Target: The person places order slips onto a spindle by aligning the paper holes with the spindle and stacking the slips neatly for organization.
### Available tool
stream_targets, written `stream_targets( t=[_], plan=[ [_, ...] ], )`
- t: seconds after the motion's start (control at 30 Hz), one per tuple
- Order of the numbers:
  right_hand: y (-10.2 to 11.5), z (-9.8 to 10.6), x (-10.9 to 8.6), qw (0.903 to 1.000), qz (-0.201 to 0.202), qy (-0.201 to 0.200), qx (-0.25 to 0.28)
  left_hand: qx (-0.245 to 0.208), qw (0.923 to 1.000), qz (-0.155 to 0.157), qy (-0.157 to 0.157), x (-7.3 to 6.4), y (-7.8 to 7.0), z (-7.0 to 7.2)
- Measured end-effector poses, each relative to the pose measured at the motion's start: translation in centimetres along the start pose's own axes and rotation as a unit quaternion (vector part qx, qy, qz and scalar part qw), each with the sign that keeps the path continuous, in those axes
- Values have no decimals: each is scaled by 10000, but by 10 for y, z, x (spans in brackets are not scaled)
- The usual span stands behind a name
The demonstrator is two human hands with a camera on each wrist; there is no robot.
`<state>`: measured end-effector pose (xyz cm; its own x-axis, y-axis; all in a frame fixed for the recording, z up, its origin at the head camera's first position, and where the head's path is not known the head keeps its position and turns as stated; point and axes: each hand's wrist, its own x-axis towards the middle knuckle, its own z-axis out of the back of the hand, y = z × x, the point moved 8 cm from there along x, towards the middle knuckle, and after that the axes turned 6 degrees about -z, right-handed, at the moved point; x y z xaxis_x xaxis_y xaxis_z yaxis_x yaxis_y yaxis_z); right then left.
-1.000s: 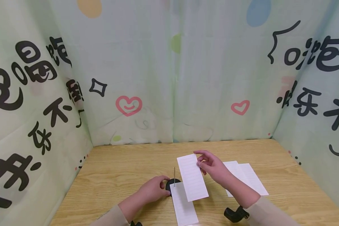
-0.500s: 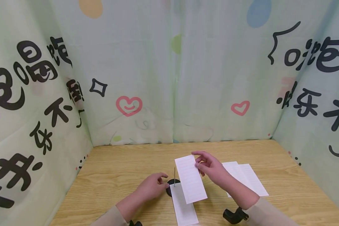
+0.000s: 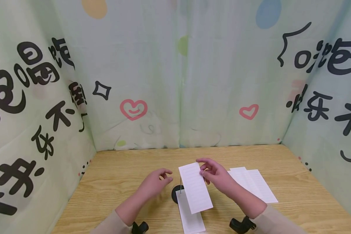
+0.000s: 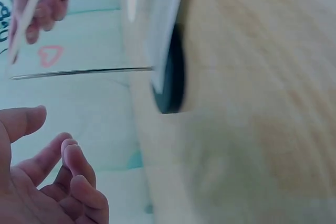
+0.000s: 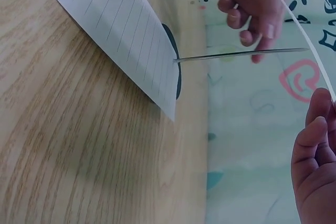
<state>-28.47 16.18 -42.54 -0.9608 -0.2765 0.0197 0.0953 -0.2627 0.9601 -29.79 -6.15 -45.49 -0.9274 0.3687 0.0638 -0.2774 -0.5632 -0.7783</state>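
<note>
"What is shown from the head?"

"A lined slip (image 3: 196, 188) is pinched at its right edge by the right hand (image 3: 214, 174), the nearer hand. Its long axis is pointed near to far, the near end slanted right; its far left part is held over the spike (image 3: 180, 182) on a black base (image 3: 174, 195)."

"And the left hand (image 3: 155, 182)?"

"It is poised left of the spike, fingers loosely bent, nothing held. Bare table (image 3: 120, 177) is seen beyond it; on the right, room is bounded by loose slips (image 3: 264, 187)."

"From the left wrist?"

"The spike's tip is seen just beside the held slip's edge; contact cannot be told."

"From the right wrist?"

"A lower slip (image 5: 113, 30) appears pierced near its far end; the held slip is seen edge-on, by the tip."
</note>
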Motion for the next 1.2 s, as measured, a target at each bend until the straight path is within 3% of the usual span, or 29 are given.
stream_targets(
  t=[0.4,0.7,1.2],
  plan=[
    [-1,-4,0,10000,9,32,-89,-502,9986,18,-169,2,-21,12],
    [1,-7,-2,9999,54,55,-85,-1018,9947,21,-164,7,-31,6],
    [1,-10,-4,10000,-50,29,40,-1082,9941,45,-75,15,-40,-4]
  ],
)
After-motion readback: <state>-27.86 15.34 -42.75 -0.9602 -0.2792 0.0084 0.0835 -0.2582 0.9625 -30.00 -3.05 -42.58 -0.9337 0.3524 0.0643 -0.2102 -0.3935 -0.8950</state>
